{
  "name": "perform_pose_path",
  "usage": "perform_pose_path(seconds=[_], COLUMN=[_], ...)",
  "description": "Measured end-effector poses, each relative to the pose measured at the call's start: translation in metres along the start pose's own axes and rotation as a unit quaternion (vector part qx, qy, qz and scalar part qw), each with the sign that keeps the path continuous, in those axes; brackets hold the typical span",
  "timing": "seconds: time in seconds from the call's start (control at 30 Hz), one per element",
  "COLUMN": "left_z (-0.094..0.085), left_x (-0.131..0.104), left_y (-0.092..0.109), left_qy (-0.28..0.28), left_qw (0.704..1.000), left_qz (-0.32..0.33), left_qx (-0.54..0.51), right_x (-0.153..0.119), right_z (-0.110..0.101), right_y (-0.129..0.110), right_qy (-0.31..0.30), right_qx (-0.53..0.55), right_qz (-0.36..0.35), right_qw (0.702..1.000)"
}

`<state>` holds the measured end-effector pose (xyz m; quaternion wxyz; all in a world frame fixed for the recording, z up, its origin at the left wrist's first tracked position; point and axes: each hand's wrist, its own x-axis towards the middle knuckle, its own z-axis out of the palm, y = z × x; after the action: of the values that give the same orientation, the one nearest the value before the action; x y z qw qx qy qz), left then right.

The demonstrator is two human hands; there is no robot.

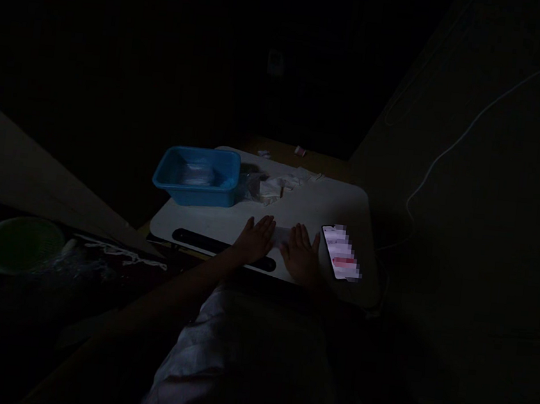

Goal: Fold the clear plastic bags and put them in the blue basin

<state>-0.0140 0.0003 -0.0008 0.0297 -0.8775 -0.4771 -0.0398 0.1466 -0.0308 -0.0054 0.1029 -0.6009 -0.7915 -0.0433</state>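
Note:
My left hand (255,240) lies flat on the white table (328,202), its fingers stretched away from me. Beside it, my right hand (300,255) rests with fingers spread and the thumb out toward the right. A small pale, see-through piece (282,236), perhaps thin plastic, shows between the two hands; both seem to touch its sides. Right of my right hand, a phone (342,253) lies with its screen lit. Neither hand grips anything.
A blue basin (203,196) with clear plastic packets inside stands at the table's back left. Crumpled white wrapping (276,187) lies beside it. A black slot (198,241) runs along the front edge. Left is a green container (24,245); a white cable (454,144) hangs at right. The room is dark.

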Motion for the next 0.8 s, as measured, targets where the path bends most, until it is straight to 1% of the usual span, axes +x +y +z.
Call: perform_pose_path(seconds=[0.1, 0.2, 0.27, 0.33, 0.37, 0.47, 0.6, 0.7, 0.8], left_z=[0.0, 0.002, 0.003, 0.004, 0.004, 0.005, 0.006, 0.005, 0.005], left_x=[0.0, 0.0, 0.001, 0.001, 0.001, 0.0, 0.0, 0.0, 0.0], left_y=[0.0, 0.0, 0.0, -0.001, -0.001, -0.001, -0.002, -0.001, -0.001], left_qy=[0.001, 0.002, 0.008, 0.014, 0.015, 0.012, 0.014, 0.016, 0.017], left_qw=[1.0, 1.0, 1.0, 1.0, 1.0, 1.0, 1.0, 1.0, 1.0], left_qz=[-0.001, -0.001, 0.0, 0.001, 0.001, 0.002, 0.004, 0.004, 0.003], left_qx=[-0.006, -0.007, -0.007, -0.008, -0.009, -0.011, -0.016, -0.016, -0.015], right_x=[-0.003, 0.002, 0.012, 0.025, 0.031, 0.048, 0.06, 0.063, 0.068], right_z=[-0.003, -0.007, -0.011, -0.014, -0.015, -0.017, -0.015, -0.017, -0.021], right_y=[0.014, 0.036, 0.053, 0.065, 0.068, 0.065, 0.046, 0.036, 0.035], right_qy=[0.015, 0.04, 0.05, 0.054, 0.044, -0.004, -0.045, -0.076, -0.136], right_qx=[-0.005, 0.023, 0.082, 0.15, 0.17, 0.195, 0.168, 0.126, 0.116], right_qz=[0.019, 0.059, 0.077, 0.072, 0.073, 0.062, 0.041, 0.046, 0.067], right_qw=[1.0, 0.997, 0.992, 0.985, 0.982, 0.979, 0.984, 0.988, 0.982])
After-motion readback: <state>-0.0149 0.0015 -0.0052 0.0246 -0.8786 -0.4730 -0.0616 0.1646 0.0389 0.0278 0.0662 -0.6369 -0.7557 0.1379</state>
